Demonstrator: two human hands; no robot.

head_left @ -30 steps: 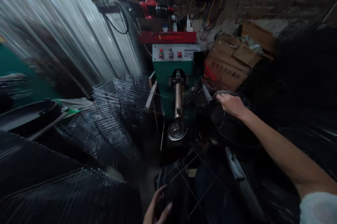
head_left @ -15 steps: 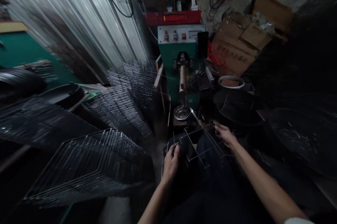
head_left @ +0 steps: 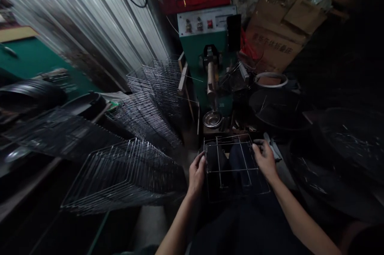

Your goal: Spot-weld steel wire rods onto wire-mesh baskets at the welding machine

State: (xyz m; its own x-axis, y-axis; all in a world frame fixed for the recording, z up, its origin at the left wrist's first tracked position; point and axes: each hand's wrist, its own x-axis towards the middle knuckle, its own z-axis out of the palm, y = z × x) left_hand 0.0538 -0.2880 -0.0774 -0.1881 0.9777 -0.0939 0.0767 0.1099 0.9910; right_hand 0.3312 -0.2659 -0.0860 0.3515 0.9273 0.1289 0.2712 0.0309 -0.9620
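Observation:
A wire rack (head_left: 232, 171) with a rectangular outline and a few cross wires is held over my lap, in front of the green machine (head_left: 192, 59). At its left edge, my left hand (head_left: 197, 175) pinches the wire between thumb and fingers. My right hand (head_left: 265, 161) grips the opposite edge in the same way. Beyond the rack, a small round metal dish (head_left: 212, 119) sits below the machine's copper-coloured arm (head_left: 211, 79). The rack's lower edge is hard to make out against my dark clothing.
Stacks of bent wire frames (head_left: 126, 175) stand on the left, with more wire grids (head_left: 150, 115) behind. Dark basins (head_left: 276, 109) holding thin wires are on the right. A cardboard box (head_left: 273, 35) leans at the back. A phone (head_left: 233, 31) is fixed beside the control panel.
The wire rack has turned from a tilted, skewed position to nearly square before me. My right hand has moved slightly right and now holds its right edge. The view has tipped downward.

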